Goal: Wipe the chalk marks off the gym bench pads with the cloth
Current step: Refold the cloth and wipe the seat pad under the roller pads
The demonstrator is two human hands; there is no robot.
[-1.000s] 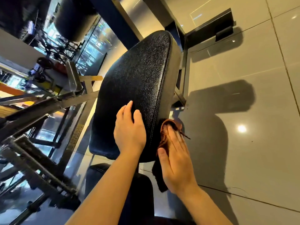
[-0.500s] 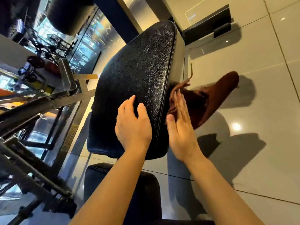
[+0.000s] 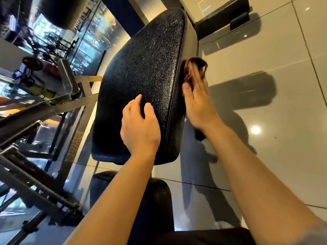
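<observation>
A black textured bench back pad [image 3: 146, 71] slopes away from me in the middle of the head view. My left hand [image 3: 140, 129] rests on its lower surface, palm down with fingers loosely bent. My right hand [image 3: 199, 101] presses a brown cloth [image 3: 193, 68] flat against the pad's right side edge, fingers straight. The cloth bunches beyond my fingertips, and a dark end of it hangs below my wrist. A second black seat pad [image 3: 155, 207] lies below, partly hidden by my left forearm. No chalk marks show clearly on the pad.
A metal machine frame [image 3: 44, 106] with bars and a weight plate crowds the left side. Glossy grey floor tiles [image 3: 265, 156] spread to the right, with my shadow on them. The bench's dark base foot [image 3: 223, 18] sits at the top right.
My right hand has slid the cloth further up the pad's right edge. The cloth, which flared out over the floor, is now bunched under my fingers. My left hand stays on the pad.
</observation>
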